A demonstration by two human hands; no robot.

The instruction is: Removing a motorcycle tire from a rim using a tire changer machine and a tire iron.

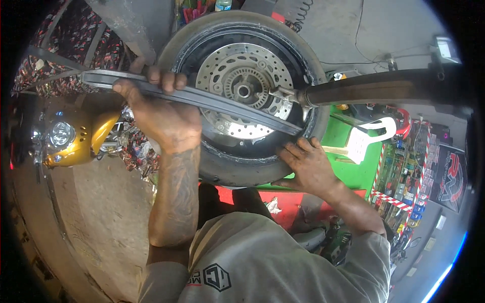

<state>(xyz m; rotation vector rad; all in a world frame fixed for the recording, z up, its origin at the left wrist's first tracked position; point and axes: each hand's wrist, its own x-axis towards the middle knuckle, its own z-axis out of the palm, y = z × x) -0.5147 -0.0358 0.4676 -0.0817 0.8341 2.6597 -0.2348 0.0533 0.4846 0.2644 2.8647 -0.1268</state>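
A motorcycle wheel lies flat in front of me, its black tyre [222, 169] around a dark rim with a drilled brake disc [212, 65] at the middle. My left hand [169, 118] is closed around a long grey tyre lever [227, 107], which slants across the disc. The lever's far end meets the tyre's inner edge at the lower right. Close to that end, my right hand [313, 166] grips the tyre's side, fingers bent over the sidewall. From the right, a dark machine arm [374, 88] reaches over the wheel, with a metal head [290, 96] near the hub.
A yellow motorcycle [76, 139] with a round headlight stands at the left. A white plastic chair [361, 144] is beyond the wheel's right side. Shelves of small goods [404, 182] line the right, edged with red-and-white tape. Bundled patterned material [65, 55] fills the upper left.
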